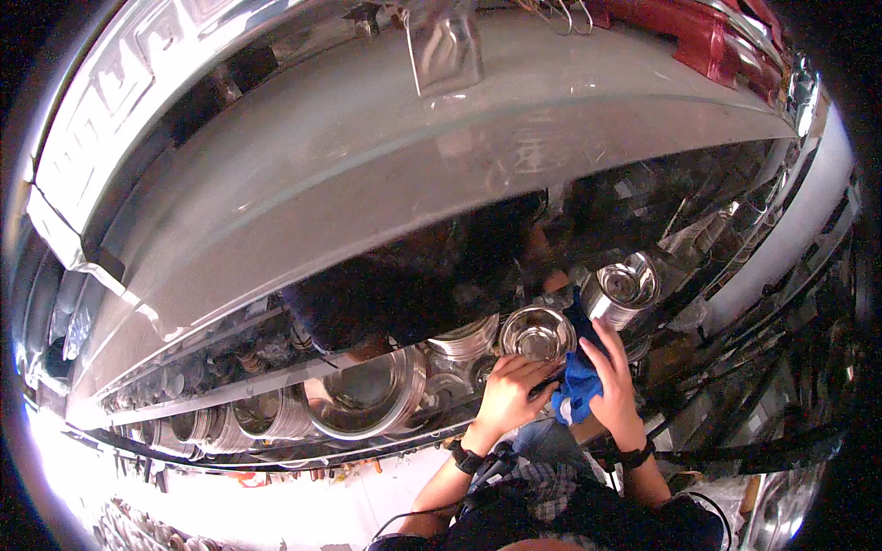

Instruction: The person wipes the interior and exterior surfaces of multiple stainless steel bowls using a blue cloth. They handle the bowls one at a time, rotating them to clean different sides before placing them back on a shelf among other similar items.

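My left hand [513, 394] lies against the near rim of a shiny round steel bowl [537, 334]. Its fingertips are partly lost there, so whether they grip the rim cannot be made out. A crumpled blue cloth [579, 386] with a white patch lies between my two hands. My right hand [614, 387] has its fingers spread along the cloth's right side, thumb close to the cloth. Its longest fingertips reach the near side of a stack of steel bowls [617, 310]. Both wrists wear black bands.
A broad grey metal panel [441, 165] spans the space beyond my hands. To the left, stacked steel bowls [269, 413] and a wide steel basin [365, 392] line a shelf. A clear-wrapped bundle [703, 231] lies at the right. A metal plate [446, 52] stands at the far edge.
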{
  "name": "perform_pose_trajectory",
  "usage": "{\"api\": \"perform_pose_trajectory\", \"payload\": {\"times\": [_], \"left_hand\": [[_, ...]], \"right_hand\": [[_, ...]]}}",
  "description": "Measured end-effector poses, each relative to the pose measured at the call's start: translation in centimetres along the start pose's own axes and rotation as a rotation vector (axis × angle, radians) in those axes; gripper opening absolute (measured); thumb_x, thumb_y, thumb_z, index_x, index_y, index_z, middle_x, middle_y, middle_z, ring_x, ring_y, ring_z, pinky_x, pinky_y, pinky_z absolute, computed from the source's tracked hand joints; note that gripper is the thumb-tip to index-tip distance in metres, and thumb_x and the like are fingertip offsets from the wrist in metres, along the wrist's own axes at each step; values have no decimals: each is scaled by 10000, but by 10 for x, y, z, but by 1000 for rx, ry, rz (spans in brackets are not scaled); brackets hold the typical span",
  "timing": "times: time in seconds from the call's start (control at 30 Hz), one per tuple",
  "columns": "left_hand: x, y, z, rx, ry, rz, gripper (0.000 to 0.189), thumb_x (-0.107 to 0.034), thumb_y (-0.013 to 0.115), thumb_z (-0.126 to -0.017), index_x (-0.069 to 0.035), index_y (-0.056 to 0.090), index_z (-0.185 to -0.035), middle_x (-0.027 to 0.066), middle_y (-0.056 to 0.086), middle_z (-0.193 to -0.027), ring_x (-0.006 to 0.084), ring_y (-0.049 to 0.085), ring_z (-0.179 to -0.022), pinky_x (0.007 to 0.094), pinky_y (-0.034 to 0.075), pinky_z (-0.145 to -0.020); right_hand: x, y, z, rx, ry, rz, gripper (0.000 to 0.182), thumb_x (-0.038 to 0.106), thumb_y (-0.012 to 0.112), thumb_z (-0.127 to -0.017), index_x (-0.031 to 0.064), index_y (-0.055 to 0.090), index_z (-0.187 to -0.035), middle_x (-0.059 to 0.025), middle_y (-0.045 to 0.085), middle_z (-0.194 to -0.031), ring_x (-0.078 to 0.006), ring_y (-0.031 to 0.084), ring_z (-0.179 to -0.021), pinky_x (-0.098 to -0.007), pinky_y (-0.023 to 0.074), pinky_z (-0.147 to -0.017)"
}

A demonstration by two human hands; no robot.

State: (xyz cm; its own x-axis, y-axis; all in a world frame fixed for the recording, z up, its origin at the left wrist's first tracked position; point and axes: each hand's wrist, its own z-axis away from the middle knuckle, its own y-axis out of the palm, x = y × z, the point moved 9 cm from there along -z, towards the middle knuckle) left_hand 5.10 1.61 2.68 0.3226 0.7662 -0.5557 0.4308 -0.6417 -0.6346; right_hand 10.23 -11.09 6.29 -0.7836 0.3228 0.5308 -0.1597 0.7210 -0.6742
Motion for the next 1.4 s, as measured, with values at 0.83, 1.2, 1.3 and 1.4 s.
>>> {"api": "perform_pose_trajectory", "payload": {"times": [0.83,1.2,1.3,1.4], "left_hand": [[2,-5,-6,-46,-64,270,174,-108,616,-857,-58,688,-1008,112,675,-895,274,637,-856,368,486,-809],[5,-1,-2,-28,-155,394,224,-109,605,-874,-34,654,-1080,133,674,-987,287,643,-917,368,496,-837],[9,1,1,-38,-201,485,382,-77,582,-880,-3,546,-1253,139,655,-1131,276,623,-1064,356,459,-941],[16,8,8,-17,-260,547,527,-194,533,-926,-33,367,-1400,188,598,-1217,312,577,-1141,371,424,-982]], "right_hand": [[-69,-16,-35,-117,198,564,618,-60,633,-629,12,497,-1227,-160,541,-1173,-341,473,-1155,-489,272,-1085],[-39,-57,-24,-466,9,249,539,-43,427,-583,32,642,-1071,-164,585,-1008,-415,499,-1119,-513,320,-1053],[-16,-58,-18,-507,-158,171,370,55,474,-644,9,678,-950,-144,591,-869,-371,573,-923,-544,386,-985],[6,-54,-11,-506,-316,102,250,205,547,-856,-22,651,-872,-133,605,-812,-312,600,-783,-557,409,-959]]}}
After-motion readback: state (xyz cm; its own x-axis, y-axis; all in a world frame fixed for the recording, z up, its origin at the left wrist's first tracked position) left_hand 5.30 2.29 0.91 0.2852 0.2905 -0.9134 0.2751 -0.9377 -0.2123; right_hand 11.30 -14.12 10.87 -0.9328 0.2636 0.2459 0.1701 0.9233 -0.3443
